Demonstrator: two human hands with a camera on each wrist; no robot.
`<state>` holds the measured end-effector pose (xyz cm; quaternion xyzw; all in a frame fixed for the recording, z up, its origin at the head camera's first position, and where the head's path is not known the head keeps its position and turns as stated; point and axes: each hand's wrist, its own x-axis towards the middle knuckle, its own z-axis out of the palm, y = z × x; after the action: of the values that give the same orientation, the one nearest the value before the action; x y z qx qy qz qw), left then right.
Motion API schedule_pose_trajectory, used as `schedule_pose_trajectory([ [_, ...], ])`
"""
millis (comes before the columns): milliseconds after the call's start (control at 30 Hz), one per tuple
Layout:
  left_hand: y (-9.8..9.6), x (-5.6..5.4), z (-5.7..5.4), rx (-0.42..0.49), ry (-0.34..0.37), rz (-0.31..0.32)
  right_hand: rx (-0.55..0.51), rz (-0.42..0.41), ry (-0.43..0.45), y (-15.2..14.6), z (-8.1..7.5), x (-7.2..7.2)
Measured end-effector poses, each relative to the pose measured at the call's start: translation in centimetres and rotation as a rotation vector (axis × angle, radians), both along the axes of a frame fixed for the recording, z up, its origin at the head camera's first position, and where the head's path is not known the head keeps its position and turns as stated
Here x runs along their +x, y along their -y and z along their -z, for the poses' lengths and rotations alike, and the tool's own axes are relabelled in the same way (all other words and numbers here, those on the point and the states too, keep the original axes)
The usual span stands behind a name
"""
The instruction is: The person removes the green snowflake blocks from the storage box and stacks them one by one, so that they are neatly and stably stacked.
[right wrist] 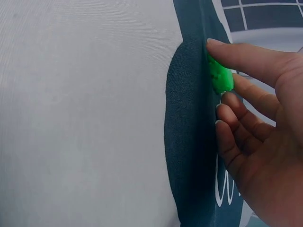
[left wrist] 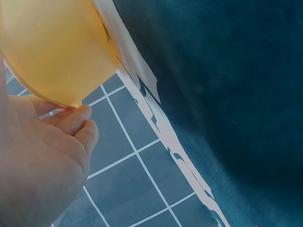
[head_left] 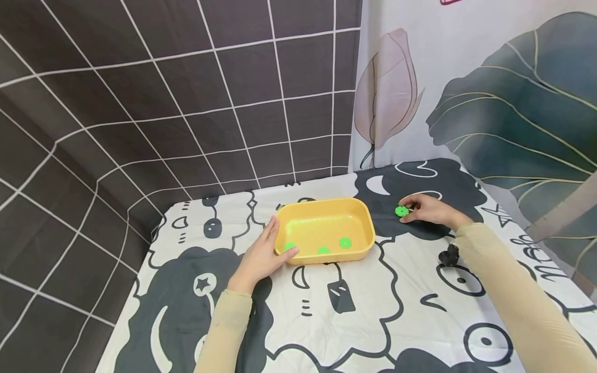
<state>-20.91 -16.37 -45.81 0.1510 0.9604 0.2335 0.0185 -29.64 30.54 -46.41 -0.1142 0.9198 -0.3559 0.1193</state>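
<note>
A yellow plastic basin (head_left: 322, 225) stands on the patterned cloth, with three flat green toothed discs (head_left: 345, 243) inside along its near side. My left hand (head_left: 262, 255) holds the basin's left end, thumb over the near rim and fingers along the outer wall. In the left wrist view, its fingertips are right at the basin's rim (left wrist: 45, 99). To the right of the basin, my right hand (head_left: 431, 211) pinches another green disc (head_left: 401, 211) between thumb and fingers. The right wrist view shows this disc edge-on, close over a dark patch of cloth.
The black-and-white cartoon cloth (head_left: 345, 331) covers the surface under both hands. Behind and to the left hangs a dark gridded curtain (head_left: 186, 93); a leaf-printed curtain (head_left: 503, 109) hangs at the right. A small black object (head_left: 449, 255) shows beside the right wrist.
</note>
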Motion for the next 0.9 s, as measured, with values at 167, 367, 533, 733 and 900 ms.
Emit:
schedule_pose_trajectory([
  [167, -0.07, -0.11, -0.01, -0.003, 0.002, 0.001, 0.010, 0.001, -0.015, -0.03, 0.06, -0.04],
  [367, -0.13, -0.11, -0.15, -0.009, 0.004, -0.001, 0.019, 0.008, -0.019, -0.02, 0.04, -0.13],
  [533, -0.10, -0.08, -0.14, -0.005, 0.005, -0.001, 0.026, 0.013, -0.024, 0.02, -0.03, -0.15],
  [733, -0.06, 0.03, -0.10, 0.003, -0.003, 0.001, 0.024, 0.026, -0.030, 0.06, 0.22, -0.13],
  [900, -0.09, 0.03, -0.15, -0.002, 0.008, -0.005, 0.019, 0.035, -0.044, -0.01, 0.41, -0.03],
])
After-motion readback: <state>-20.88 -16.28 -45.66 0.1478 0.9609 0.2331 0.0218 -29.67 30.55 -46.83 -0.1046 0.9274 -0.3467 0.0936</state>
